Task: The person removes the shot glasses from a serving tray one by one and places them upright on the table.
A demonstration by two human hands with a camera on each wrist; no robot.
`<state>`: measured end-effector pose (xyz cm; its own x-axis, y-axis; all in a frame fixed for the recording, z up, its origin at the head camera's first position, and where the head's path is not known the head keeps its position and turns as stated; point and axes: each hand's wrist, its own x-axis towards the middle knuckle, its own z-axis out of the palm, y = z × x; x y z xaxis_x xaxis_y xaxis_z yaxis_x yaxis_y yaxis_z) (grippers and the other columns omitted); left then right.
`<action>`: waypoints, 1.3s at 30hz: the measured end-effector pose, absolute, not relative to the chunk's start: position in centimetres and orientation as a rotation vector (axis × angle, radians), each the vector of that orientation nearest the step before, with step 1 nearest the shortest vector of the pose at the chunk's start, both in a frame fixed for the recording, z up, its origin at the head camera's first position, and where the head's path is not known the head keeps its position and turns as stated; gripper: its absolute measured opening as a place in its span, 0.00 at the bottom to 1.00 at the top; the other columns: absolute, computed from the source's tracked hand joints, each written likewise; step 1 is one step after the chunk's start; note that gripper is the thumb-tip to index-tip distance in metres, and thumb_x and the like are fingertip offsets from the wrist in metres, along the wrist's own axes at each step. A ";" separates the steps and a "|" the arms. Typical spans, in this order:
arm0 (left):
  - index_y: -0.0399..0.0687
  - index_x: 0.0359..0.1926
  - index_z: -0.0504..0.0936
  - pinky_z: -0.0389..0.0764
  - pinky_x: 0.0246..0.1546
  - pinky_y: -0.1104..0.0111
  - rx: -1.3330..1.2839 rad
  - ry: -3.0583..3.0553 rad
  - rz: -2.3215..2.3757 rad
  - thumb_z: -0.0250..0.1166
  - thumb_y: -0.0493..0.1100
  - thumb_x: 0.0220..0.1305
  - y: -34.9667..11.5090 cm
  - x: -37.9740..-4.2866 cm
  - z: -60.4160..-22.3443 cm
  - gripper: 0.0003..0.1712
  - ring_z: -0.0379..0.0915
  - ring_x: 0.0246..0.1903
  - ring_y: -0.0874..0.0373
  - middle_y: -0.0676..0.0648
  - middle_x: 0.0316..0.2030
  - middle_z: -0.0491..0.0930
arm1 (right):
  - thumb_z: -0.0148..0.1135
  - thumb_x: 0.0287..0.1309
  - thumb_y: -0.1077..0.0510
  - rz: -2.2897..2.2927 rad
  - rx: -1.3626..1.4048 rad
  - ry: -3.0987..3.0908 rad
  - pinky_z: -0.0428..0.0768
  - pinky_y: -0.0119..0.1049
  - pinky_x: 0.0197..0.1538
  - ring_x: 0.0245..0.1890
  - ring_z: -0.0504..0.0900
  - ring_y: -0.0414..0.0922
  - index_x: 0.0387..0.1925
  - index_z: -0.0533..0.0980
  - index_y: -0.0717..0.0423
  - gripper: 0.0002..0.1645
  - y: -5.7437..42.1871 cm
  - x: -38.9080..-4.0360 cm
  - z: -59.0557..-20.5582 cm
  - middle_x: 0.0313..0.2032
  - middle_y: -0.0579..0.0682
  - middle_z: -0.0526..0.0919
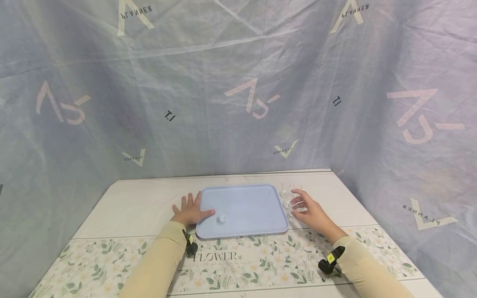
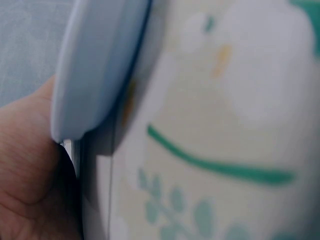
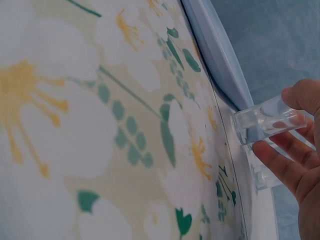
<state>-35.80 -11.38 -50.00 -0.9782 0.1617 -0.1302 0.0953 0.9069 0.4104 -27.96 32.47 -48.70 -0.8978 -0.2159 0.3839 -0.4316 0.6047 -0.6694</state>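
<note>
A light blue tray (image 1: 246,211) lies on the table. My left hand (image 1: 191,213) rests at its left edge with fingers spread, the thumb reaching over the rim (image 2: 95,65). Inside the tray, near its left front, a small clear shot glass (image 1: 222,218) stands upright. At the tray's right side my right hand (image 1: 311,213) has its thumb and fingers around another clear shot glass (image 3: 267,120), which seems to stand on the table. Behind that one are several more clear glasses (image 1: 284,192), partly hidden by the fingers.
A white tablecloth (image 1: 149,207) covers the table, with a floral band (image 1: 268,265) along the front. Grey-blue printed fabric (image 1: 208,103) hangs behind the table and at both sides.
</note>
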 end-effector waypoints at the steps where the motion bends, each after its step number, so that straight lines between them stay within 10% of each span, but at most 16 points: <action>1: 0.46 0.81 0.39 0.25 0.65 0.27 0.197 2.908 0.614 0.58 0.76 0.61 -11.4 -35.8 -50.0 0.65 0.21 0.76 0.29 0.29 0.78 0.32 | 0.70 0.57 0.70 1.176 0.534 -2.567 0.86 0.44 0.47 0.47 0.84 0.57 0.72 0.61 0.55 0.44 32.5 -28.0 -48.8 0.49 0.59 0.81; 39: 0.44 0.81 0.39 0.23 0.65 0.28 0.210 2.895 0.635 0.57 0.75 0.63 -11.4 -35.2 -49.4 0.63 0.23 0.76 0.29 0.29 0.78 0.32 | 0.71 0.57 0.68 1.188 0.662 -2.433 0.76 0.58 0.61 0.53 0.81 0.60 0.71 0.62 0.60 0.43 28.9 -29.4 -44.9 0.51 0.64 0.80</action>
<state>-35.17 -11.35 -49.35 -0.9756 0.1733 -0.1350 0.1008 0.8993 0.4256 -29.40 28.91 -44.89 -0.8287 -0.2537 0.4989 -0.5494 0.5388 -0.6386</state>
